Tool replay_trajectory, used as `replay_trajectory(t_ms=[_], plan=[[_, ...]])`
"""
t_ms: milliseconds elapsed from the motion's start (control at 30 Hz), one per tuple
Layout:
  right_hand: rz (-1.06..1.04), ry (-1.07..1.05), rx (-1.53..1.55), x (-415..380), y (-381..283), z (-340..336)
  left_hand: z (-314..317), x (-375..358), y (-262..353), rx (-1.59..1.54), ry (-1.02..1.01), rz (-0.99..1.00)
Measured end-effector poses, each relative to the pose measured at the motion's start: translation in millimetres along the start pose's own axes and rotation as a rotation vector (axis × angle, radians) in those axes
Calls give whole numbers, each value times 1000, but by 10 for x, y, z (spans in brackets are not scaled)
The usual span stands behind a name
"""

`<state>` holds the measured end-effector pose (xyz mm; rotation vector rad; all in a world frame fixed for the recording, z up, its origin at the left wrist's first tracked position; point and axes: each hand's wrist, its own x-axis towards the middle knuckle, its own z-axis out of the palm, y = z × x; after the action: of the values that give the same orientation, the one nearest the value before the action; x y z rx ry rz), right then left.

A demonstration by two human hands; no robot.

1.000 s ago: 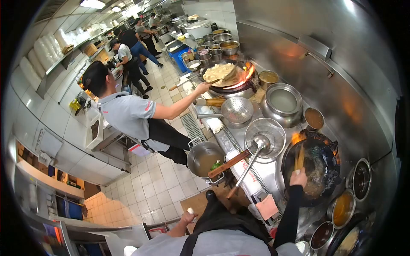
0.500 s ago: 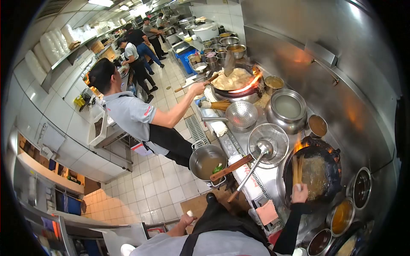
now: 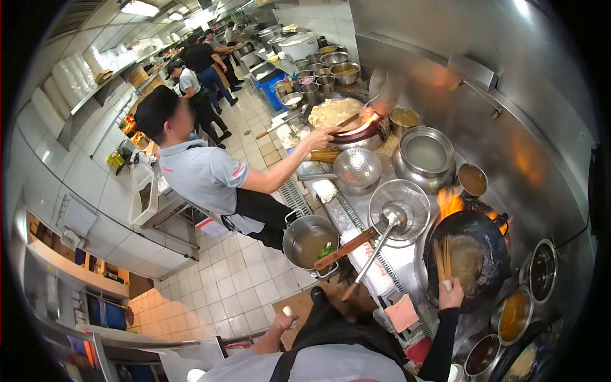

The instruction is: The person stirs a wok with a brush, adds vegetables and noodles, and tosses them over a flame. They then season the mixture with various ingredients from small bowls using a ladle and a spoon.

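- Your right hand (image 3: 452, 294): grip clamped on a bamboo wok brush (image 3: 441, 260), at the wok's near rim.
- Bamboo wok brush: bristles inside the black wok (image 3: 472, 254), over frothy liquid.
- Black wok: on the burner at your right, flames (image 3: 449, 202) at its far rim.
- Your left hand (image 3: 283, 320): low beside your body, fingers curled around a small white object; you cannot tell what it is.
- Ladle (image 3: 389, 219): bowl resting in a wire strainer (image 3: 400, 202) on the table, left of the wok.
- Co-worker (image 3: 210, 172): further down the line, arm stretched to another wok (image 3: 337, 114).
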<state>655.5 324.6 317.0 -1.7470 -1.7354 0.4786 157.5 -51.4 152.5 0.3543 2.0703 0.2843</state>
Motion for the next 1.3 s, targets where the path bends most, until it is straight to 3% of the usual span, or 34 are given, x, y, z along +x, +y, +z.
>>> replay_trajectory(t_ms=[100,167,233,267,367,400,433,500,567,633,700,800,900,967,1033,1100,1133,1167,1233,1300], plan=[[77,-113,-220,298,210,-181,20,58,-89,-55,20,38],[135,-52,-237,902,509,-33,-12,-87,30,-92,-1,-36],[226,174,-47,1258,373,89,133,417,-443,83,2,58],[196,150,-79,1218,345,93,178,608,-598,166,8,105],[132,68,-132,677,43,177,-9,-26,-33,49,35,-2],[109,29,-180,422,205,287,-58,56,-119,186,38,145],[57,5,-39,123,156,173,-163,112,-222,320,44,291],[66,-98,-64,-161,-94,-185,-209,92,-196,358,80,384],[100,-181,-157,130,61,-314,-581,-582,583,185,137,267],[197,-21,-143,721,427,-50,-710,-591,805,323,106,239],[153,251,-74,1201,631,257,-747,-529,947,462,38,266],[219,127,-99,1041,230,303,-920,-635,1341,660,-147,356],[76,32,126,293,118,369,-1098,-1387,1918,543,-191,404],[136,-3,-25,-7,-327,48,-1147,-1543,2077,453,-216,460],[118,-61,-84,343,76,27,-1188,-1825,2285,375,-214,541],[11,102,-26,1008,787,264,-1134,-2125,2725,318,-188,664],[132,220,138,1261,852,342,-1052,-2123,2847,247,-222,710],[502,153,367,1245,113,-29,-977,-2102,2946,175,-251,755],[432,92,302,1174,260,188,-841,-2000,3060,37,-323,806],[-2,133,88,710,609,482,-658,-1802,3111,-117,-423,809]])
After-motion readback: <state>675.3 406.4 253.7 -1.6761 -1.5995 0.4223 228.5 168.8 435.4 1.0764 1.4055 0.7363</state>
